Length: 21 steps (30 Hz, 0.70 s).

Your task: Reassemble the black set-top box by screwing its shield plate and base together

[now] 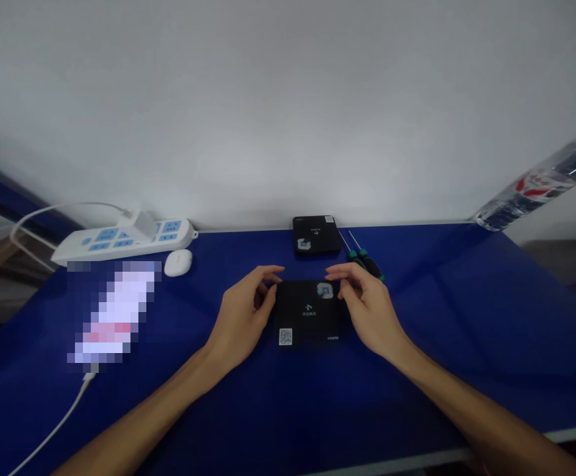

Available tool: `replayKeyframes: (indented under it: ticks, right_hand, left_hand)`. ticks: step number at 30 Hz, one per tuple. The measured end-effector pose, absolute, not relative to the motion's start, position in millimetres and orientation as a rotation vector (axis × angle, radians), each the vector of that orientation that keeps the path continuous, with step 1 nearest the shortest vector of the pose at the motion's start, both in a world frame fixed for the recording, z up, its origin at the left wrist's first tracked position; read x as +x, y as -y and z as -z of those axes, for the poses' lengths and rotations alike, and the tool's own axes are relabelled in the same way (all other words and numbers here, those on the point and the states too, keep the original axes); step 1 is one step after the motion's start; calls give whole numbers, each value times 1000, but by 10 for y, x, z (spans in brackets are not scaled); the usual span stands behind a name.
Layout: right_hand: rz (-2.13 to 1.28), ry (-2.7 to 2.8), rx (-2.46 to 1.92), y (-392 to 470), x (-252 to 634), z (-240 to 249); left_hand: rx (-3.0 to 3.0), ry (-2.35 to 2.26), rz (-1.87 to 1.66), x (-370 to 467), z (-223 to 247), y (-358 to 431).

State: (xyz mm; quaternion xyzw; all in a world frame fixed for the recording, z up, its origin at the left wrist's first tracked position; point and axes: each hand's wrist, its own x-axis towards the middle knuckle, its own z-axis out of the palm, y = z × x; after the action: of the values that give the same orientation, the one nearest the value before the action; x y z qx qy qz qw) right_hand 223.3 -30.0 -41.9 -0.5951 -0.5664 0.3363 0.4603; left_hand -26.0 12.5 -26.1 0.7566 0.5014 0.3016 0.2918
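A flat black square box (308, 320) with a QR sticker and a worn pale patch lies on the blue table in front of me. My left hand (246, 311) is at its left edge, fingers curved and apart. At the right edge is my right hand (367, 304), its fingers also curved, the tips by the upper right corner. Neither hand is wrapped round the box; whether the fingertips touch it is hard to tell. A second black box (316, 234) sits farther back, with two green-handled screwdrivers (363, 254) beside it, partly behind my right hand.
On the blue table (466, 317), a white power strip (119, 243) with a plugged-in charger stands at the back left. Near it are a white case (178, 262) and a blurred phone (117, 314) on a cable. A water bottle (536, 188) is at the back right.
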Motion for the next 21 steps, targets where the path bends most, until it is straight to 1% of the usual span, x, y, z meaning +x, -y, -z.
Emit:
replayKeyframes:
  ticks: [10,21]
  right_hand:
    - [-918,1360,-1468,324,2227,429]
    - [-928,1375,-1458,300,2225,438]
  left_hand:
    - [1879,-1232,-805,-237,305,-87]
    - [1868,-1220,-797,-221,277,-86]
